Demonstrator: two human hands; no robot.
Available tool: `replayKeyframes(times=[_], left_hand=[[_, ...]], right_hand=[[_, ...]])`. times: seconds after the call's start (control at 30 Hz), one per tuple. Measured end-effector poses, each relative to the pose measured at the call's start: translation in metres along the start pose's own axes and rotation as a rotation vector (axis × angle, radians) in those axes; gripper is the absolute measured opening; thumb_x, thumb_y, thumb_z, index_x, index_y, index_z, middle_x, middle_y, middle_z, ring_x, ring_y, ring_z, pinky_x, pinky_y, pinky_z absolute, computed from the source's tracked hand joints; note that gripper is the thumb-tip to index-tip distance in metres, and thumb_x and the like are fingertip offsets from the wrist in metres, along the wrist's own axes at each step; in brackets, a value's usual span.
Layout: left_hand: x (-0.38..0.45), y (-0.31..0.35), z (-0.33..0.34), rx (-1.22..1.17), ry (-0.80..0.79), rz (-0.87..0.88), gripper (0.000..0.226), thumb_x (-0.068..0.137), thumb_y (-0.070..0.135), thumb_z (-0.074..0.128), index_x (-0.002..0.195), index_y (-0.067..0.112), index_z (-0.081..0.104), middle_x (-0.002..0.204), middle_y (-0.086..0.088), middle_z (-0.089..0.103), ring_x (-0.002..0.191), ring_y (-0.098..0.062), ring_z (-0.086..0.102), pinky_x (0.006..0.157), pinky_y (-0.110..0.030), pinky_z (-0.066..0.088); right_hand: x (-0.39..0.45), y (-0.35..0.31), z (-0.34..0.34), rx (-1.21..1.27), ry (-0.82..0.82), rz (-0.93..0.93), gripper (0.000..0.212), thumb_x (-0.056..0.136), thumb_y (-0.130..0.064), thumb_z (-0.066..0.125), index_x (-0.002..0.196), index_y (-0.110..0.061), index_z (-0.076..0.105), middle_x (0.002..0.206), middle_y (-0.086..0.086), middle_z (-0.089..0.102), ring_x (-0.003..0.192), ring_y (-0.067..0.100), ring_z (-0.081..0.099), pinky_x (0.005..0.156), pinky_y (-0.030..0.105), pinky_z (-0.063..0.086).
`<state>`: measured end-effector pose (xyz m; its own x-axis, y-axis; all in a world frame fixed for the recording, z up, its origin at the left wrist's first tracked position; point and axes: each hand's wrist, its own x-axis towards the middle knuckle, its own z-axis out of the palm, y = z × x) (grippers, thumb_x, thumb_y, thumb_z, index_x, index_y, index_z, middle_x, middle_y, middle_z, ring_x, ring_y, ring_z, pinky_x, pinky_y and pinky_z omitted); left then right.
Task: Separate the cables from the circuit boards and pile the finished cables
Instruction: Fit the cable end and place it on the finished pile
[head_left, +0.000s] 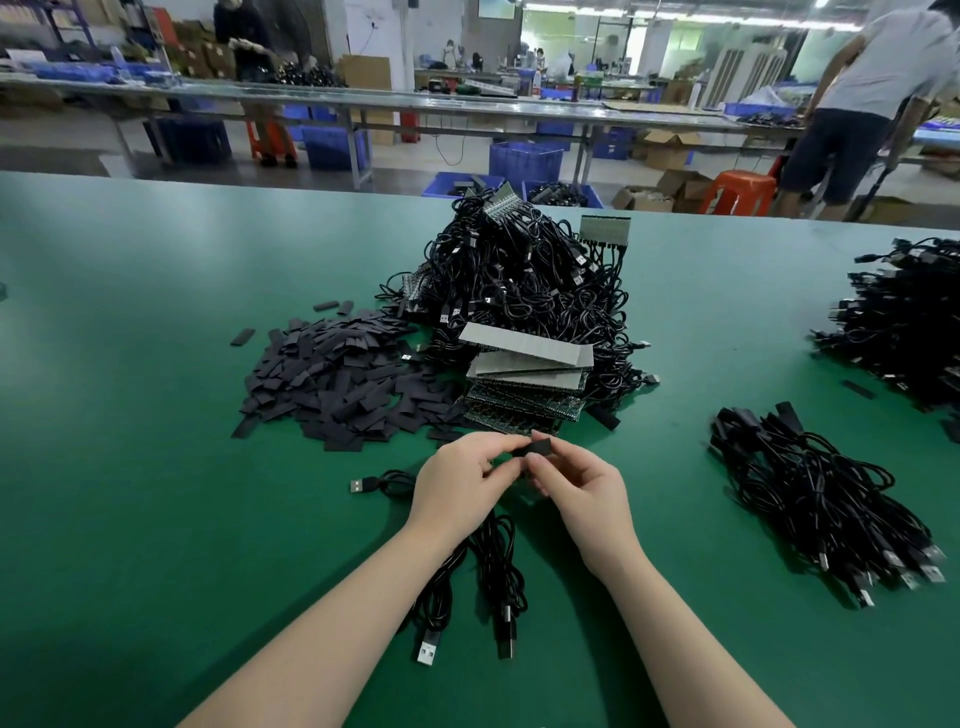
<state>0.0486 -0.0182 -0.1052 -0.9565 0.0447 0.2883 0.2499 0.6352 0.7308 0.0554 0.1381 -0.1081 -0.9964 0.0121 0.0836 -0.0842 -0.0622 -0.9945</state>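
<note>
I see both hands meeting just above the near middle of the green counter. The left hand and the right hand have their fingers curled, and together they pinch a small black sleeve between thumbs and fingertips; what sits inside the sleeve I cannot tell. Below the hands a few loose cables trail toward me, lying on the counter between my forearms, their USB plugs nearest the near edge; one more plug lies just left of the left hand. Whether these cables run up into the sleeve is hidden by the hands.

Just beyond the hands sits a stack of circuit boards, leaning against a big tangled heap of cables farther off. Left of that stack spreads a pile of black sleeves. To the right of the right hand, well apart from it, lies the pile of finished cables, with their plugs pointing toward the near right. Another dark cable heap lies at the far right edge.
</note>
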Motion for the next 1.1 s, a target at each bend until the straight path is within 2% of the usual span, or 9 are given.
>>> replayKeyframes(times=[0.13,0.3,0.43,0.57,0.67,0.8,0.9,1.1], left_hand=[[0.0003,0.0004,0.0004,-0.027,-0.018,-0.020,0.021,0.086,0.042,0.064,0.101,0.057,0.062,0.094,0.038,0.058,0.082,0.009,0.056,0.069,-0.017,0.048],[-0.0017,0.0051,0.0001,-0.049,-0.008,-0.025,0.034,0.074,0.060,0.059,0.108,0.059,0.060,0.091,0.038,0.061,0.071,0.006,0.054,0.062,-0.015,0.043],[-0.0032,0.0051,-0.0011,-0.068,-0.054,0.025,0.038,0.074,0.044,0.069,0.106,0.061,0.056,0.089,0.036,0.063,0.080,0.004,0.061,0.071,-0.019,0.052],[-0.0003,-0.0003,0.0010,-0.027,-0.014,0.003,0.029,0.078,0.033,0.075,0.107,0.037,0.073,0.092,0.019,0.069,0.082,0.003,0.060,0.074,-0.016,0.050],[0.0006,0.0001,0.0015,-0.014,0.003,-0.017,0.026,0.083,0.035,0.072,0.109,0.036,0.073,0.102,0.016,0.070,0.087,0.003,0.062,0.081,-0.014,0.049],[0.0006,0.0018,0.0021,0.030,-0.014,-0.020,0.030,0.090,0.041,0.063,0.119,0.035,0.068,0.115,0.013,0.069,0.102,-0.003,0.062,0.091,-0.024,0.051],[-0.0004,0.0015,0.0028,0.091,-0.018,0.001,0.031,0.094,0.043,0.056,0.122,0.035,0.066,0.117,0.012,0.068,0.107,-0.005,0.060,0.089,-0.026,0.051],[0.0002,0.0024,0.0044,0.183,-0.035,0.069,0.029,0.098,0.038,0.050,0.123,0.034,0.065,0.112,0.011,0.069,0.101,-0.008,0.060,0.074,-0.018,0.041]], right_hand=[[-0.0004,0.0004,-0.0024,-0.038,0.016,-0.025,0.020,0.087,-0.011,0.076,0.092,-0.030,0.079,0.072,-0.011,0.072,0.066,0.000,0.061,0.068,0.016,0.050],[0.0022,0.0022,-0.0049,0.032,0.098,-0.005,0.011,0.088,-0.011,0.074,0.092,-0.021,0.078,0.069,-0.008,0.072,0.061,0.001,0.062,0.061,0.013,0.049],[0.0043,0.0039,-0.0061,0.096,0.184,0.037,0.006,0.089,-0.013,0.073,0.088,-0.019,0.076,0.078,0.000,0.077,0.066,0.005,0.070,0.061,0.013,0.052],[0.0046,0.0054,-0.0057,0.123,0.187,0.051,0.002,0.092,-0.013,0.070,0.091,-0.012,0.071,0.081,0.001,0.077,0.077,0.010,0.074,0.066,0.017,0.056],[0.0051,0.0053,-0.0050,0.128,0.184,0.053,0.005,0.094,-0.013,0.068,0.092,-0.009,0.067,0.081,0.002,0.077,0.080,0.011,0.074,0.068,0.019,0.057],[0.0052,0.0058,-0.0047,0.125,0.190,0.049,0.005,0.095,-0.014,0.066,0.095,-0.009,0.066,0.080,-0.001,0.077,0.082,0.009,0.074,0.068,0.018,0.056],[0.0056,0.0065,-0.0049,0.124,0.182,0.045,0.004,0.095,-0.014,0.066,0.094,-0.010,0.065,0.080,-0.002,0.077,0.082,0.009,0.074,0.067,0.017,0.056],[0.0055,0.0089,-0.0056,0.122,0.166,0.017,0.002,0.095,-0.014,0.066,0.094,-0.012,0.066,0.080,-0.001,0.077,0.081,0.009,0.074,0.067,0.017,0.055]])
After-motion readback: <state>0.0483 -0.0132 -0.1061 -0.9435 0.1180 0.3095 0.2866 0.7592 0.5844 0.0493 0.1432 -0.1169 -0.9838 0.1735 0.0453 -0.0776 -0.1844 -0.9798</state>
